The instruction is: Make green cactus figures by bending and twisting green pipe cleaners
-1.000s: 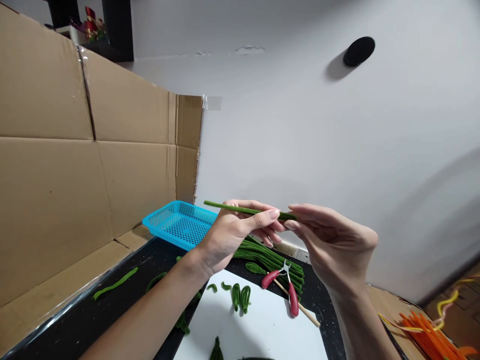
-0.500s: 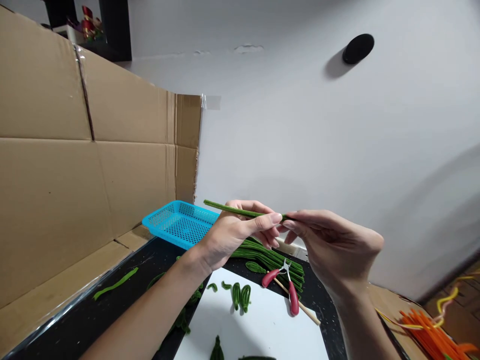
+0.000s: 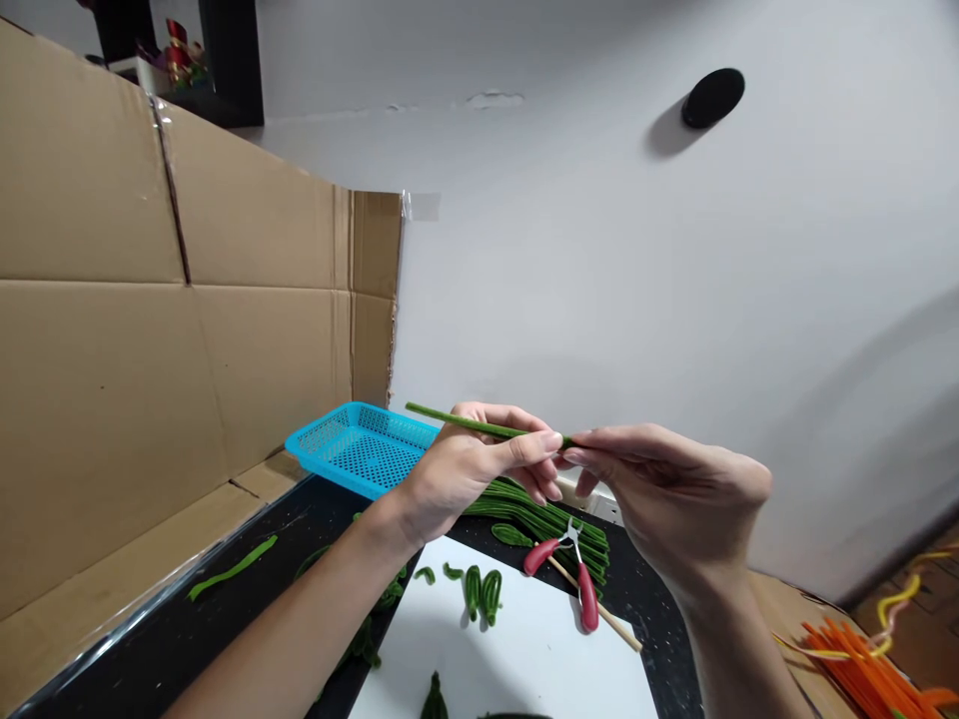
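A fuzzy green pipe cleaner (image 3: 469,422) is stretched between my hands, above the white board. My left hand (image 3: 494,454) pinches it between thumb and fingers, with its free end pointing up and left. At the right end, my right hand (image 3: 659,479) grips the pipe cleaner with thumb and fingertips; the tip there is hidden. Beneath lie looped green pieces (image 3: 481,595) on the white board (image 3: 479,659). Red-handled pliers (image 3: 588,597) rest with jaws apart across a thin wooden stick (image 3: 618,631).
A bundle of green pipe cleaners (image 3: 550,524) lies behind the board. The blue basket (image 3: 367,454) stands at the back left, near a cardboard wall (image 3: 270,369). Orange pipe cleaners (image 3: 861,664) lie at the right. A green strip (image 3: 232,567) is on the black table.
My right hand has shifted very slightly right and down. Both hands keep their hold on the pipe cleaner; otherwise the scene looks the same.
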The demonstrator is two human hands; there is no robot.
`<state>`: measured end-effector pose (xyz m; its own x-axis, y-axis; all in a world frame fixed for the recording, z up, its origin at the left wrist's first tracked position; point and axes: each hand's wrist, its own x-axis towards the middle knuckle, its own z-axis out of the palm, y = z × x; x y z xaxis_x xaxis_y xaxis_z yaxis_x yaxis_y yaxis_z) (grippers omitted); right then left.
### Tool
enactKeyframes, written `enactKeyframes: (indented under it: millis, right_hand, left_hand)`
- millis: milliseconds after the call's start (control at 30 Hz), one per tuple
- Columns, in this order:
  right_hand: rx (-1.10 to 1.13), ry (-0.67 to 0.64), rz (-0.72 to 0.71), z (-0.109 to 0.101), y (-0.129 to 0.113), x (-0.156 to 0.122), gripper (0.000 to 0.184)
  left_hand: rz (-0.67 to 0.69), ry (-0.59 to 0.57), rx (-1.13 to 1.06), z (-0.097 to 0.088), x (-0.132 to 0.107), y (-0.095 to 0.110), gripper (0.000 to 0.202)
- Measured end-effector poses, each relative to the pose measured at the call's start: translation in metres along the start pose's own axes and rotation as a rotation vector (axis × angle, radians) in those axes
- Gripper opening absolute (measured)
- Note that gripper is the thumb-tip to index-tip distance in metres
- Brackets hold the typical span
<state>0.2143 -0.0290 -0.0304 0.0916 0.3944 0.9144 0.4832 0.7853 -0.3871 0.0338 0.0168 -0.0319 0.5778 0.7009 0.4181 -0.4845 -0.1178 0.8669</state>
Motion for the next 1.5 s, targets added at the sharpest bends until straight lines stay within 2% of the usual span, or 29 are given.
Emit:
enactKeyframes:
  millis: [200, 600, 733, 867, 1167, 1267, 1500]
  right_hand:
    - [0.022, -0.01, -0.01, -0.001, -0.001, -0.001, 0.018]
    - [-0.092, 0.033, -0.109, 0.0, -0.001, -0.003, 0.021]
    - [-0.089, 0.045, -0.12, 0.001, 0.003, -0.002, 0.021]
    - [-0.01, 0.017, -0.076, 0.001, 0.009, -0.002, 0.021]
    - [0.004, -0.083, -0.03, -0.003, 0.011, 0.001, 0.02]
    - [-0.051, -0.098, -0.068, -0.004, 0.011, 0.001, 0.02]
    - [-0.178, -0.026, -0.176, 0.0, 0.01, -0.003, 0.026]
  left_hand:
    - [0.012, -0.013, -0.045, 0.001, -0.001, -0.004, 0.013]
    - [-0.011, -0.009, -0.093, 0.002, 0.001, -0.008, 0.015]
    - [0.007, 0.035, -0.091, 0.003, 0.0, -0.006, 0.015]
    - [0.011, 0.085, -0.09, 0.003, 0.002, -0.006, 0.015]
    - [0.022, 0.127, -0.029, 0.002, 0.001, -0.005, 0.016]
    - [0.039, 0.153, 0.006, 0.002, 0.001, -0.004, 0.016]
    - [0.049, 0.149, 0.099, 0.003, 0.001, -0.003, 0.019]
